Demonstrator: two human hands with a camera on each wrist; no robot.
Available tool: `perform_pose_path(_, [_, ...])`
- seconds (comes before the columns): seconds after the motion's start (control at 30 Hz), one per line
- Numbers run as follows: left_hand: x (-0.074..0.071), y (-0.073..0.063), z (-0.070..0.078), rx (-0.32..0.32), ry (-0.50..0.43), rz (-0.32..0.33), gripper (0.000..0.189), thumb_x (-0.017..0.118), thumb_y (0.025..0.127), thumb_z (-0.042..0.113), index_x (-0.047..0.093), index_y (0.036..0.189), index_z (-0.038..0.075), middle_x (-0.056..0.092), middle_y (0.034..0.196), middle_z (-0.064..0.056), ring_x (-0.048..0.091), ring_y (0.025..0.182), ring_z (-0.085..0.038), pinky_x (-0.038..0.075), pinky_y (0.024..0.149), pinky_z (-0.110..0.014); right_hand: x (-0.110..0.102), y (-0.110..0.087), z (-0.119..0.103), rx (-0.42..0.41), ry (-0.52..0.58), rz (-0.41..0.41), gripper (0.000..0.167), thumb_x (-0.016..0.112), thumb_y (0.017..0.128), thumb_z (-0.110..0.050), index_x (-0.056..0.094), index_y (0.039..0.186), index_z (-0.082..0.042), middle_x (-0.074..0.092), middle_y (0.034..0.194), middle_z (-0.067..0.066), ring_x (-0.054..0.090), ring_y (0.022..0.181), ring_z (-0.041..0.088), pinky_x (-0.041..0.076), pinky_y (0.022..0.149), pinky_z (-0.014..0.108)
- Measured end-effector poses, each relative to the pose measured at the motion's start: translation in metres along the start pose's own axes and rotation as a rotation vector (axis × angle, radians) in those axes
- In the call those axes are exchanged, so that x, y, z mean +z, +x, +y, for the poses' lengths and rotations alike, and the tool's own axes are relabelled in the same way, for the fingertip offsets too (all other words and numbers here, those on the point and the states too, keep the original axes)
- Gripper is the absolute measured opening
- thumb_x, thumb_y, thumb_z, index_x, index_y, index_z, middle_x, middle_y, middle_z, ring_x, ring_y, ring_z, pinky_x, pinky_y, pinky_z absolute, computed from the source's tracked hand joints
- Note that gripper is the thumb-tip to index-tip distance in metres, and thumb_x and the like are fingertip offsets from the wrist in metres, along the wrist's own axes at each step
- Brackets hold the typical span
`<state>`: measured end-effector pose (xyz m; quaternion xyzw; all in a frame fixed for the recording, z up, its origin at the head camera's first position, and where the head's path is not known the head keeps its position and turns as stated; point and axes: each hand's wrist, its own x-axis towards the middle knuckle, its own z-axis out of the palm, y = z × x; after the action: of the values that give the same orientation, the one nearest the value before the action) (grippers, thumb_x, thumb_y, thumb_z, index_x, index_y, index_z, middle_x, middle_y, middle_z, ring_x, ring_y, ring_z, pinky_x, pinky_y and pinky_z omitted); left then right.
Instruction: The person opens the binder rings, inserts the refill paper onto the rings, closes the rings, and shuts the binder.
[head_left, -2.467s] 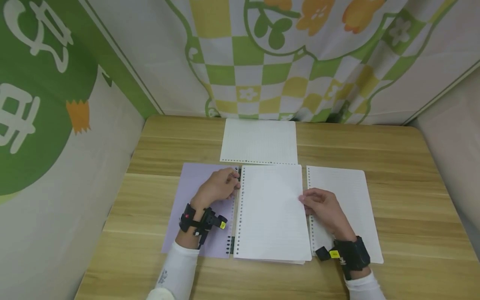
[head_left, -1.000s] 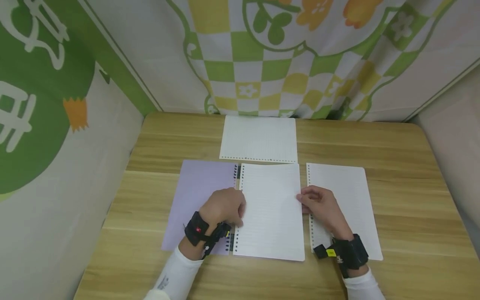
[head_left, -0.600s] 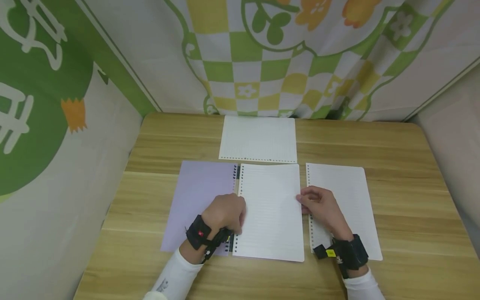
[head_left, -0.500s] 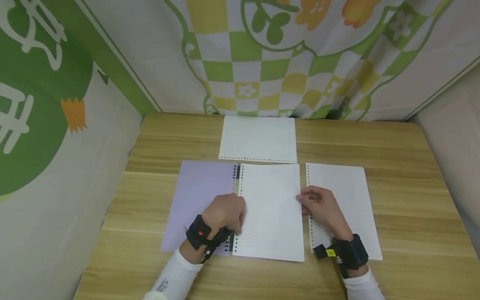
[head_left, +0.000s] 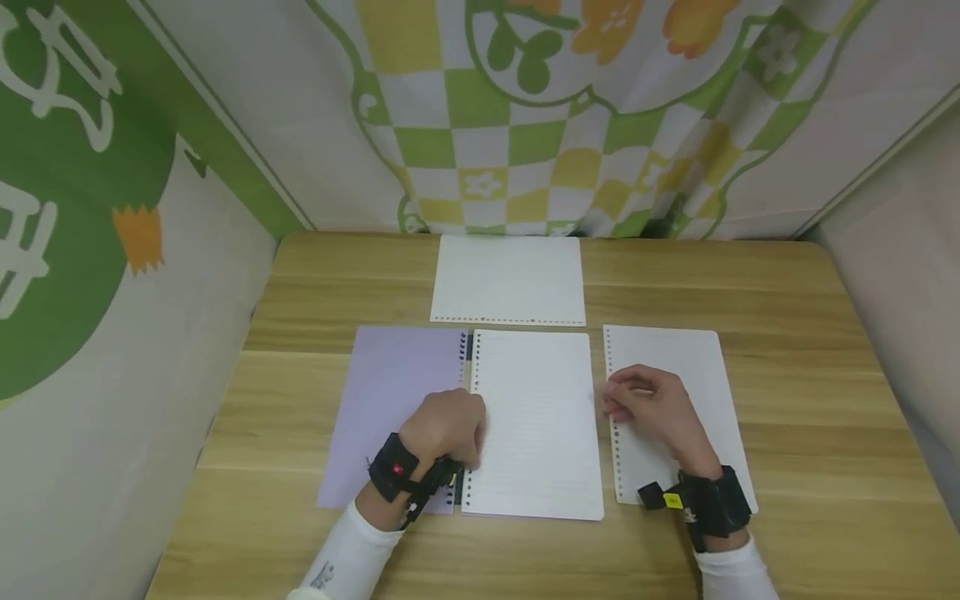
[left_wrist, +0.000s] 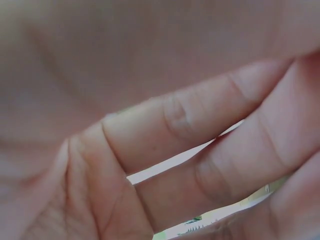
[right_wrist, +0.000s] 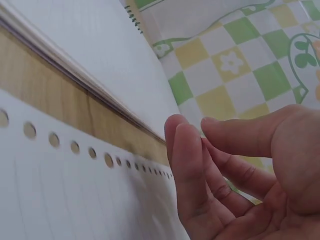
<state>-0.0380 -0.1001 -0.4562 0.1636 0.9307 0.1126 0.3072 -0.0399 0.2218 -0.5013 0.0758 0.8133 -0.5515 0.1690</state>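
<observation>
A loose-leaf notebook lies open flat, its lilac cover [head_left: 397,362] on the left and a stack of white lined pages [head_left: 540,417] on the right. Dark rings [head_left: 462,343] show along the spine between them. My left hand [head_left: 445,427] sits over the lower spine, fingers curled down at the holed page edge; its fingertips are hidden. In the left wrist view its bent fingers [left_wrist: 200,175] fill the frame. My right hand [head_left: 658,408] hovers just off the stack's right edge, thumb and fingers loosely curved with nothing between them, over a second stack of punched paper [head_left: 678,352].
Another punched sheet [head_left: 507,279] lies crosswise at the back of the wooden table [head_left: 795,367]. Behind it hangs a green and yellow checked curtain [head_left: 480,150]. A wall panel with a green print [head_left: 82,208] rises at the left.
My left hand has come down the spine toward me and then stayed there. The loosely stacked pages now lie even. My right hand has let go of the page edge and moved slightly right.
</observation>
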Motion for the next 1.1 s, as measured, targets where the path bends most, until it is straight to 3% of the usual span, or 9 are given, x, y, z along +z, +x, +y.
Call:
perform_pose_path(0.17, [0.000, -0.001, 0.001, -0.012, -0.007, 0.015, 0.033, 0.096, 0.068, 0.009, 0.066, 0.054, 0.017, 0.063, 0.060, 0.003, 0.060, 0.060, -0.016, 0.051, 0.056, -0.030, -0.015, -0.007, 0.003, -0.030, -0.089, 0.042, 0.032, 0.073, 0.103, -0.025, 0.070, 0.124, -0.001, 0.077, 0.105, 0.018, 0.075, 0.084, 0.022, 0.062, 0.073, 0.028])
perform_pose_path(0.33, [0.003, 0.002, 0.004, 0.032, -0.022, 0.047, 0.037, 0.095, 0.076, 0.029, 0.065, 0.057, 0.018, 0.062, 0.061, 0.005, 0.058, 0.060, -0.014, 0.048, 0.056, -0.029, -0.038, -0.019, 0.011, -0.092, -0.278, 0.113, 0.037, 0.074, 0.103, -0.030, 0.070, 0.129, -0.004, 0.075, 0.118, 0.019, 0.075, 0.098, 0.028, 0.059, 0.077, 0.026])
perform_pose_path(0.47, [0.007, 0.008, 0.013, 0.158, -0.052, 0.104, 0.031, 0.086, 0.089, 0.038, 0.071, 0.072, 0.017, 0.061, 0.065, 0.008, 0.055, 0.062, -0.011, 0.046, 0.056, -0.027, -0.055, -0.032, 0.016, -0.089, -0.431, 0.147, 0.054, 0.079, 0.098, -0.032, 0.063, 0.137, 0.002, 0.068, 0.128, 0.028, 0.069, 0.111, 0.043, 0.060, 0.086, 0.042])
perform_pose_path(0.57, [0.011, 0.012, 0.026, 0.283, -0.043, 0.150, 0.021, 0.077, 0.099, 0.035, 0.076, 0.098, 0.014, 0.068, 0.080, 0.006, 0.061, 0.073, -0.011, 0.052, 0.065, -0.028, -0.066, -0.042, 0.018, -0.028, -0.558, 0.133, 0.078, 0.084, 0.093, -0.037, 0.052, 0.146, 0.010, 0.053, 0.139, 0.040, 0.058, 0.120, 0.055, 0.056, 0.093, 0.064])
perform_pose_path(0.63, [0.016, 0.015, 0.038, 0.358, -0.003, 0.181, 0.027, 0.072, 0.103, 0.035, 0.075, 0.119, 0.014, 0.074, 0.099, 0.003, 0.066, 0.087, -0.013, 0.056, 0.077, -0.030, -0.071, -0.047, 0.019, 0.022, -0.630, 0.112, 0.096, 0.088, 0.088, -0.043, 0.043, 0.152, 0.013, 0.041, 0.144, 0.047, 0.048, 0.125, 0.062, 0.050, 0.096, 0.073])
perform_pose_path(0.73, [0.026, 0.018, 0.059, 0.453, 0.093, 0.238, 0.038, 0.069, 0.105, 0.036, 0.069, 0.135, 0.015, 0.073, 0.127, -0.001, 0.068, 0.114, -0.020, 0.056, 0.098, -0.034, -0.077, -0.053, 0.021, 0.093, -0.701, 0.076, 0.121, 0.092, 0.079, -0.051, 0.029, 0.158, 0.016, 0.028, 0.146, 0.053, 0.038, 0.126, 0.067, 0.045, 0.096, 0.078])
perform_pose_path(0.87, [0.043, 0.021, 0.084, 0.542, 0.234, 0.280, 0.047, 0.069, 0.104, 0.041, 0.064, 0.147, 0.021, 0.064, 0.149, 0.001, 0.058, 0.140, -0.026, 0.051, 0.112, -0.040, -0.079, -0.056, 0.024, 0.165, -0.699, 0.068, 0.135, 0.097, 0.071, -0.050, 0.019, 0.161, 0.014, 0.025, 0.140, 0.050, 0.037, 0.118, 0.063, 0.049, 0.088, 0.072])
perform_pose_path(1.0, [0.060, 0.021, 0.101, 0.572, 0.387, 0.282, 0.051, 0.066, 0.104, 0.049, 0.060, 0.152, 0.032, 0.052, 0.162, 0.005, 0.044, 0.153, -0.029, 0.045, 0.119, -0.043, -0.079, -0.057, 0.025, 0.179, -0.685, 0.088, 0.137, 0.100, 0.069, -0.046, 0.017, 0.160, 0.014, 0.025, 0.136, 0.050, 0.039, 0.113, 0.061, 0.050, 0.083, 0.067])
perform_pose_path(1.1, [0.069, 0.021, 0.107, 0.566, 0.448, 0.282, 0.052, 0.067, 0.102, 0.053, 0.060, 0.151, 0.036, 0.048, 0.166, 0.007, 0.039, 0.155, -0.030, 0.042, 0.121, -0.041, -0.080, -0.057, 0.027, 0.186, -0.684, 0.097, 0.141, 0.100, 0.068, -0.048, 0.015, 0.161, 0.014, 0.023, 0.138, 0.052, 0.039, 0.114, 0.063, 0.050, 0.084, 0.069])
